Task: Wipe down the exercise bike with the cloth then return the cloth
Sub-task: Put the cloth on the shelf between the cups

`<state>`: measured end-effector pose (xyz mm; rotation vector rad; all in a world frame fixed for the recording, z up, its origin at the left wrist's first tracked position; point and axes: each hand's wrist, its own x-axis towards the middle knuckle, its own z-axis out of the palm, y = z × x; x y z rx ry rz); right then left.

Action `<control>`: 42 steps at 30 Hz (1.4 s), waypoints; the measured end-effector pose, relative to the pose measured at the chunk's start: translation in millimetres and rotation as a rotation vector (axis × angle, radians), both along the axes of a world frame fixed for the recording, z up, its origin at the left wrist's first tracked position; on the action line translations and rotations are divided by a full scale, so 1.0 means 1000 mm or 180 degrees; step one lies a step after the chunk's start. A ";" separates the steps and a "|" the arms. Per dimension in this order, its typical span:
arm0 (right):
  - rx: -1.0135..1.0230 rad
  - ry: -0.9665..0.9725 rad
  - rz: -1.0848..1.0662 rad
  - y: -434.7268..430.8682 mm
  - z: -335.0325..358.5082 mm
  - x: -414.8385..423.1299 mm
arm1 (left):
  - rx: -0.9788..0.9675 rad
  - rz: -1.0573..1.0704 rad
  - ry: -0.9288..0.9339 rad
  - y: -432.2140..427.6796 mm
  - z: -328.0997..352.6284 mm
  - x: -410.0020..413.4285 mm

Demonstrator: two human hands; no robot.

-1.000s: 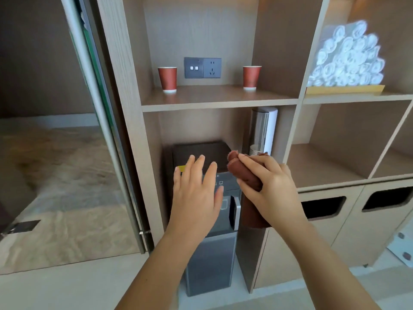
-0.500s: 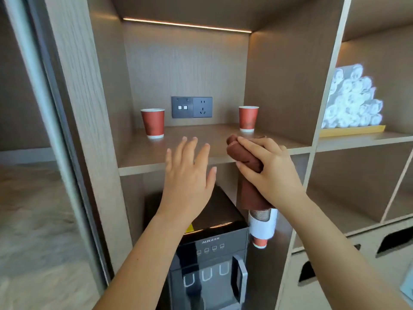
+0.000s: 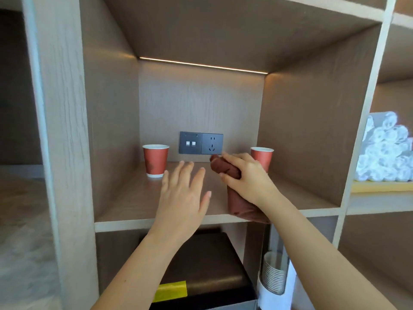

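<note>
My right hand (image 3: 247, 179) grips a bunched reddish-brown cloth (image 3: 240, 205) over the wooden shelf (image 3: 125, 204) of an open cubby. The cloth's top pokes out above my fingers and its lower end hangs past the shelf's front edge. My left hand (image 3: 182, 195) hovers flat and open just left of the cloth, fingers spread, holding nothing. The exercise bike is out of sight.
Two red paper cups (image 3: 155, 160) (image 3: 263, 157) stand at the back left and back right of the shelf, flanking a dark wall socket (image 3: 201, 143). A black water dispenser (image 3: 201, 271) and a cup holder (image 3: 273, 276) sit below. Rolled white towels (image 3: 384, 153) fill the right cubby.
The view has tilted upward from the water dispenser to the shelf. Both hands have risen and moved forward over the shelf, the right hand still holding the cloth.
</note>
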<state>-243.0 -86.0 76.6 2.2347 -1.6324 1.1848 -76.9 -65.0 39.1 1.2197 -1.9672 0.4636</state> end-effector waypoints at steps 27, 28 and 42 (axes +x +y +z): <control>0.0687 0.0823 -0.0165 0.042 -0.044 -0.016 | -0.0026 0.0184 -0.0248 0.002 -0.024 -0.007; 0.0648 0.0759 -0.0171 0.039 -0.044 -0.015 | -0.0036 0.0201 -0.0256 0.003 -0.024 -0.007; 0.0268 0.0796 -0.0092 0.030 -0.053 -0.024 | -0.0109 0.0092 -0.0156 0.001 -0.027 -0.033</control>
